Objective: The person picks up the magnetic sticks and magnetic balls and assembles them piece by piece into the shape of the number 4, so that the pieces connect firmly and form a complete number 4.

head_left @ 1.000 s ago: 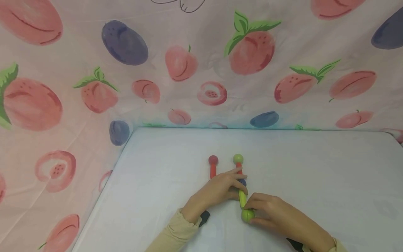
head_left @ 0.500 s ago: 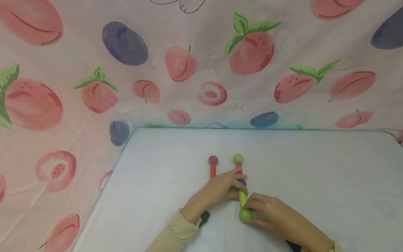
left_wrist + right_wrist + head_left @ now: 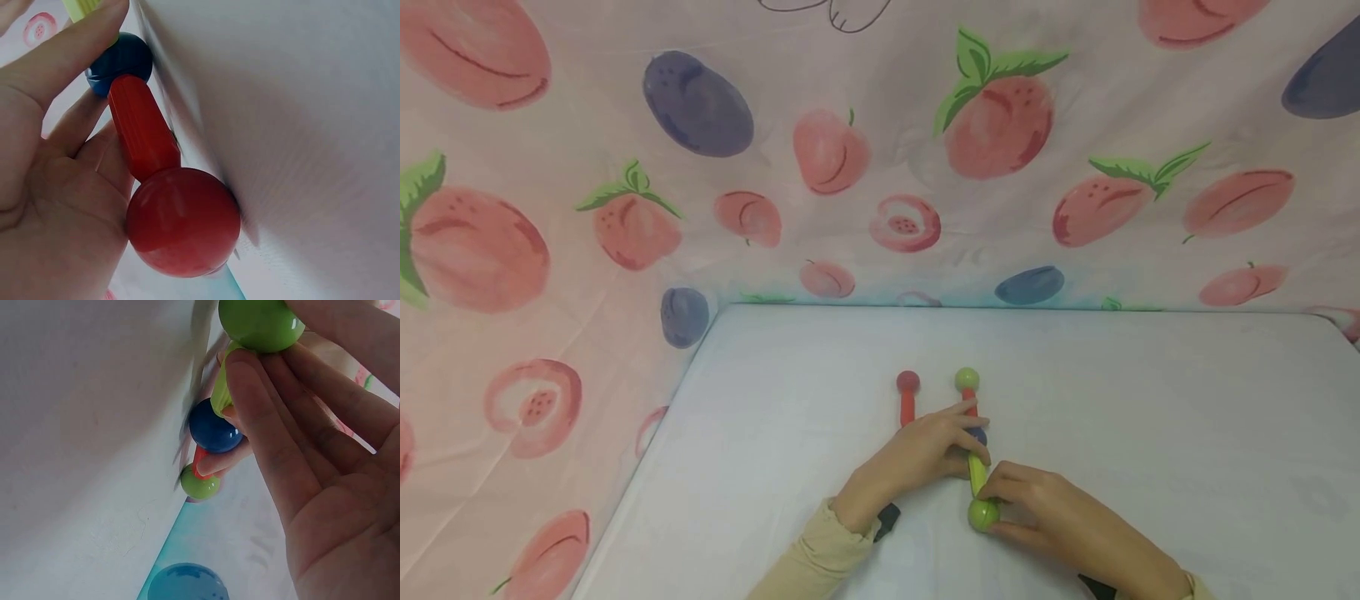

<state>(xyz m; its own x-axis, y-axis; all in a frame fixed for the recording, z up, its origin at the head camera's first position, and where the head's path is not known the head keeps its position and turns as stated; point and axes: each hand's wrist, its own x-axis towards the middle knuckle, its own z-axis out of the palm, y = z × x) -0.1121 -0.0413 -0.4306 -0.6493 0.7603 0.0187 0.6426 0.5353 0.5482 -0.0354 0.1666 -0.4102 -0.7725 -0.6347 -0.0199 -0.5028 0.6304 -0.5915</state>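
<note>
My left hand [image 3: 928,450] pinches a yellow-green toy rod [image 3: 977,475] close to a blue ball [image 3: 977,435]. In the left wrist view a red rod [image 3: 144,128] runs from the blue ball to a red ball [image 3: 184,222] under the palm. My right hand [image 3: 1048,508] holds a green ball [image 3: 983,515] between thumb and fingers, right at the rod's near end. Beyond the blue ball, another red rod [image 3: 201,461] leads to a second green ball [image 3: 200,482]. My left hand hides part of the joined pieces.
On the white table [image 3: 1150,400], a red ball [image 3: 907,382] tops a red rod [image 3: 907,407] beyond my left hand; the rod's lower end is hidden. A fruit-print cloth [image 3: 850,208] hangs along the back and left edges of the table.
My right hand has shifted the near green ball slightly left, in line with the end of the yellow-green rod. My left hand has stayed in place.
</note>
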